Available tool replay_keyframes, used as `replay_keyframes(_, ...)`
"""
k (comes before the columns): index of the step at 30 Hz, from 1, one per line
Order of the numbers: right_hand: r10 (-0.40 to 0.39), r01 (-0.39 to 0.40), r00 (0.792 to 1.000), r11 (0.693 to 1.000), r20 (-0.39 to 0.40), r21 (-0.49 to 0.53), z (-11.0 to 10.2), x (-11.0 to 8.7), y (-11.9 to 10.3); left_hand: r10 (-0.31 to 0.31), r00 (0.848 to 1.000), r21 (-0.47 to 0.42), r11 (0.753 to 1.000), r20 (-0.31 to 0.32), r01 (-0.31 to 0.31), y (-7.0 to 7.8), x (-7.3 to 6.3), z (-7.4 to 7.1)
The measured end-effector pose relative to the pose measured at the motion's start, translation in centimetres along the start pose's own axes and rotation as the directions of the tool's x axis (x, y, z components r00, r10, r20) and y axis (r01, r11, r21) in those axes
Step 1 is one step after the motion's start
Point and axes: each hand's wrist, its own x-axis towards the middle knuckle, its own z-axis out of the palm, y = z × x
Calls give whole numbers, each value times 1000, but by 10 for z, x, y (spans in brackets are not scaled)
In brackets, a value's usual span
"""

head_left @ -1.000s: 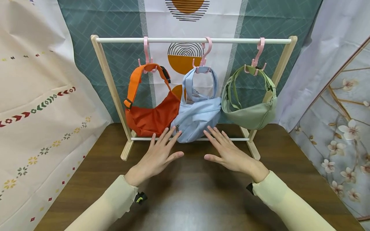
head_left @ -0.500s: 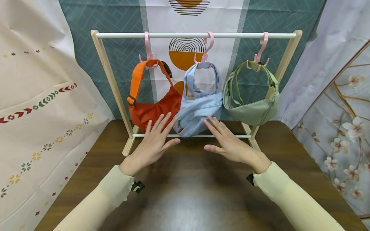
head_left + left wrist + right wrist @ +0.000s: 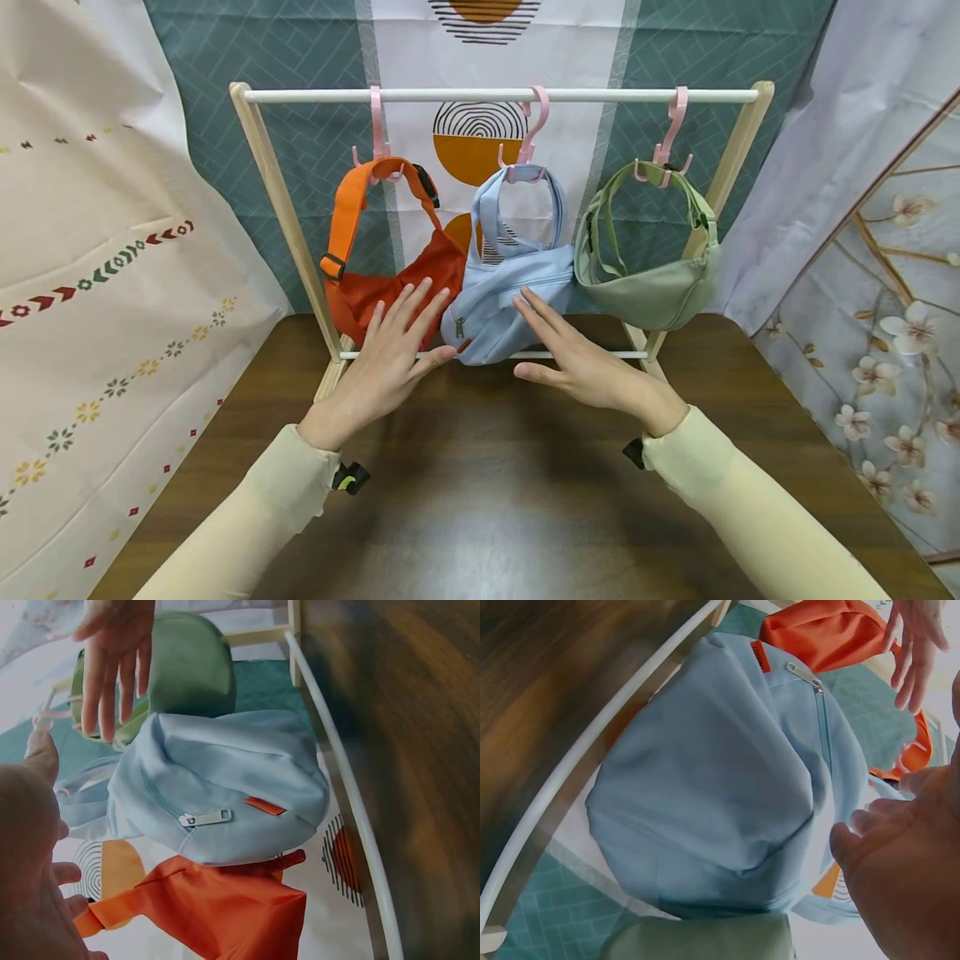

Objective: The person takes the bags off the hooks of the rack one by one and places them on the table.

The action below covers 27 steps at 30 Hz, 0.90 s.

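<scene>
Both hands hover in front of a hanging rack, fingers straight and spread, holding nothing. My left hand [image 3: 382, 362] overlaps the lower part of the orange-red shoulder bag [image 3: 375, 292] in the head view. The right hand [image 3: 592, 362] is raised before the light blue bag [image 3: 510, 308], its fingertips overlapping that bag's lower right. A green bag [image 3: 652, 296] hangs to the right. Each bag's strap loops over a pink hook hanger [image 3: 531, 133] on the top bar. A metal zipper pull [image 3: 206, 817] and a small red tag [image 3: 265, 805] show on the blue bag in the left wrist view.
The rack's white top bar [image 3: 450, 96] spans two slanted wooden posts [image 3: 285, 208]; a white lower bar [image 3: 622, 355] runs near the brown wooden table [image 3: 480, 500]. Patterned cloth [image 3: 97, 275] stands left, with floral cloth [image 3: 900, 375] at right and teal and white cloth behind.
Both hands have risen and reached forward, toward the bags, and shifted slightly left. The head view has tilted slightly. The bags still hang in the same places on the rack.
</scene>
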Motion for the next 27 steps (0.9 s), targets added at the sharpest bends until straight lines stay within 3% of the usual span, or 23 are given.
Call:
replay_keyframes(8, 21, -22, 1000, 999, 16, 30, -1, 11, -4, 23, 998, -52, 998, -56, -26, 0, 5, -6)
replay_keyframes(18, 69, -70, 997, 996, 20, 59, -12, 22, -11, 54, 986, -124, 990, -160, -74, -6, 21, -17)
replay_keyframes(27, 17, -17, 1000, 998, -12, 66, -16, 28, -16, 78, 968, -122, 986, -241, -110, -4, 33, -32)
